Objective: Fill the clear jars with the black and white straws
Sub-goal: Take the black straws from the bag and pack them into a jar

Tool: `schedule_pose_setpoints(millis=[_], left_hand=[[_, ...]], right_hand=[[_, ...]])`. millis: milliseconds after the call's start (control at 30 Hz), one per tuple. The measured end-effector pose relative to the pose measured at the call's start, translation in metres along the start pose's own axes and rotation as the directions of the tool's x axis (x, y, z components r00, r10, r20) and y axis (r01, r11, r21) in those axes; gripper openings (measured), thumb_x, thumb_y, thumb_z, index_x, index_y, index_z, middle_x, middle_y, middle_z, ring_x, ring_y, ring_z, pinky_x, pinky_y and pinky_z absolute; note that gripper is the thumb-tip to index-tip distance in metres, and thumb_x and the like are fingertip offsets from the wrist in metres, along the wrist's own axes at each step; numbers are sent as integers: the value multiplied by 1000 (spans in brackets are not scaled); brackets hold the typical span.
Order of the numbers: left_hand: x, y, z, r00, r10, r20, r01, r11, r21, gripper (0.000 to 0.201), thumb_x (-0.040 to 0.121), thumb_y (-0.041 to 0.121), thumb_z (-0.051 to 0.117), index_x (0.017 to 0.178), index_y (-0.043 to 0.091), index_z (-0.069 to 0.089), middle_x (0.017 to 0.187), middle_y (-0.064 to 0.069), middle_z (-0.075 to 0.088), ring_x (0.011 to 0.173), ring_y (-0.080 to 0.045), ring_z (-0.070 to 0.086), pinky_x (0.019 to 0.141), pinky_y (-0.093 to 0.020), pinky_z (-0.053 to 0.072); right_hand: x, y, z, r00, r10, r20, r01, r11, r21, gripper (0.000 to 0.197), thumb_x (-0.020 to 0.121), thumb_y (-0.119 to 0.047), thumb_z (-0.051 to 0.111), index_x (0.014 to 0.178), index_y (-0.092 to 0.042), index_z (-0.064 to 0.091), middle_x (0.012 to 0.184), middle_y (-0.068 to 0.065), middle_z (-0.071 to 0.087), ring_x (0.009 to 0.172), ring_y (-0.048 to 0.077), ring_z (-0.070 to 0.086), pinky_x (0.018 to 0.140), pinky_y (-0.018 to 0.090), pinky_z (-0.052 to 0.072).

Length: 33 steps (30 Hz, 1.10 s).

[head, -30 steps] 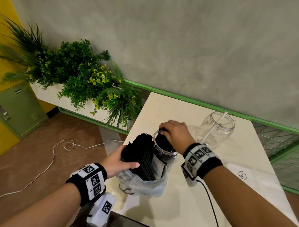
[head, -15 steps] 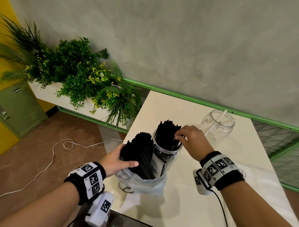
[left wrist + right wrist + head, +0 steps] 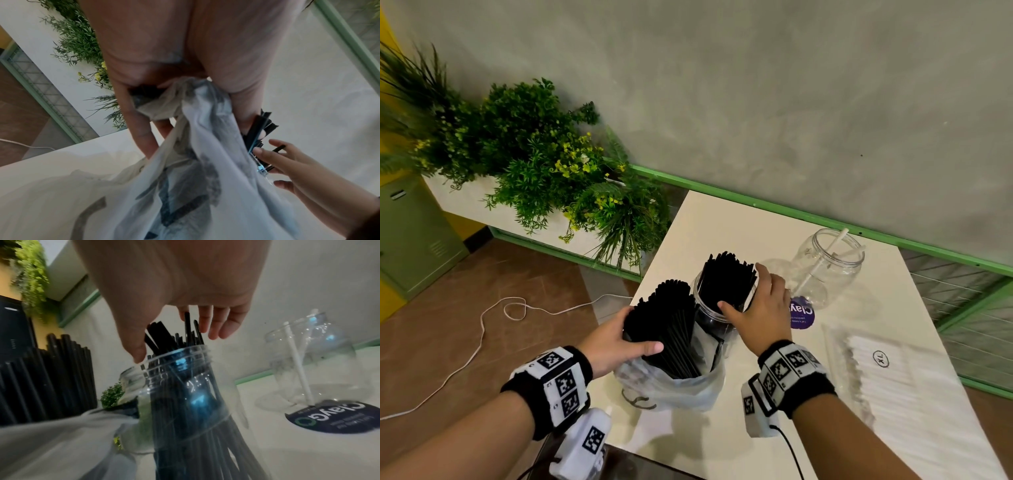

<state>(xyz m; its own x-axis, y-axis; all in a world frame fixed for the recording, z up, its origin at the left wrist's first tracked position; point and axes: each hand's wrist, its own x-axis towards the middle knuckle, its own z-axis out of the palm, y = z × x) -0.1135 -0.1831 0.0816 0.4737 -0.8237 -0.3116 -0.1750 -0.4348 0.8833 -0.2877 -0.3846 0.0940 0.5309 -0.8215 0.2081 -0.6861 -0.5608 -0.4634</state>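
A clear jar (image 3: 717, 318) packed with black straws (image 3: 726, 274) stands at the table's left front. My right hand (image 3: 743, 287) rests against it with the fingers fairly straight along the straws' right side and the thumb at the rim; the right wrist view shows that hand (image 3: 176, 340) spread over the straw tips above the jar (image 3: 185, 394). My left hand (image 3: 637, 332) grips a thick bundle of black straws (image 3: 671, 325) standing in a plastic bag (image 3: 671, 387). Behind, a second clear jar (image 3: 828, 267) holds one white straw (image 3: 825, 263).
A flat pack of white straws (image 3: 876, 377) lies on the cream table (image 3: 722, 222) at the right. A purple round sticker (image 3: 802, 313) sits between the jars. Potted plants (image 3: 534, 164) and a white cable (image 3: 493, 318) are on the floor to the left.
My right hand has left the top of the black-straw jar, swung out to the right and come back against the straws' side. The left hand has kept its grip on the bundle.
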Motion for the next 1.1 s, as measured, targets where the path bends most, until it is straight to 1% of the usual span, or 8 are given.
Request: schedule_pose_setpoints(millis=[167, 333, 533, 633, 767, 833, 967, 1100], left_hand=[[-1, -1, 0, 1000, 8, -1, -8, 1000, 11, 132, 27, 83, 72, 137, 20, 38, 125, 5, 57, 117, -13, 52, 99, -28, 42], [-1, 2, 1, 1000, 16, 6, -16, 1000, 24, 131, 27, 85, 70, 137, 21, 38, 123, 7, 56, 116, -12, 52, 95, -24, 41], [0, 5, 2, 1000, 19, 10, -19, 1000, 24, 130, 26, 85, 69, 136, 22, 38, 120, 9, 56, 113, -9, 51, 88, -19, 39], [1, 3, 1, 1000, 10, -3, -10, 1000, 18, 128, 27, 84, 70, 134, 22, 40, 122, 8, 57, 115, -11, 53, 94, -25, 43], [1, 0, 1, 1000, 15, -1, -15, 1000, 7, 122, 28, 84, 72, 130, 23, 43, 120, 10, 59, 115, -10, 55, 99, -30, 44], [2, 0, 0, 1000, 17, 0, -17, 1000, 7, 122, 28, 84, 72, 129, 24, 43, 119, 11, 59, 114, -9, 55, 98, -28, 44], [3, -2, -1, 1000, 14, 1, -14, 1000, 0, 121, 29, 83, 73, 130, 25, 42, 120, 11, 59, 114, -10, 55, 101, -32, 45], [4, -1, -1, 1000, 19, 12, -19, 1000, -5, 116, 29, 82, 73, 127, 29, 42, 118, 13, 59, 113, -9, 55, 99, -29, 45]], right_hand=[[10, 7, 1, 999, -23, -32, 29, 980, 197, 43, 88, -23, 66, 127, -12, 52, 117, 11, 51, 104, 28, 52, 87, 30, 41], [40, 7, -21, 992, -112, -54, 120, 976, 184, 14, 91, -7, 58, 101, -7, 67, 94, 10, 59, 83, 28, 57, 70, 20, 34], [76, 7, -40, 994, -58, 96, 52, 996, 66, 25, 94, -14, 56, 117, -12, 63, 106, 12, 67, 98, 27, 60, 86, 27, 42], [73, 10, -28, 979, -34, 200, 21, 998, 64, 41, 100, -25, 44, 140, -15, 44, 129, 17, 52, 116, 31, 51, 97, 31, 36], [45, 24, -14, 996, -50, -70, 68, 956, 286, 53, 98, -34, 45, 147, -19, 29, 138, 9, 37, 126, 28, 41, 107, 45, 36], [28, 32, -12, 988, -53, -145, 97, 944, 315, 51, 96, -31, 52, 143, -19, 35, 135, 6, 37, 120, 25, 47, 102, 41, 43], [11, 36, -12, 987, 0, -159, 57, 933, 356, 39, 87, -12, 68, 124, -16, 56, 111, 5, 52, 76, 5, 58, 72, 2, 40], [16, 32, -9, 995, 28, -97, 9, 931, 366, 20, 82, -8, 72, 93, -21, 61, 88, 4, 60, 64, 5, 58, 66, 16, 40]])
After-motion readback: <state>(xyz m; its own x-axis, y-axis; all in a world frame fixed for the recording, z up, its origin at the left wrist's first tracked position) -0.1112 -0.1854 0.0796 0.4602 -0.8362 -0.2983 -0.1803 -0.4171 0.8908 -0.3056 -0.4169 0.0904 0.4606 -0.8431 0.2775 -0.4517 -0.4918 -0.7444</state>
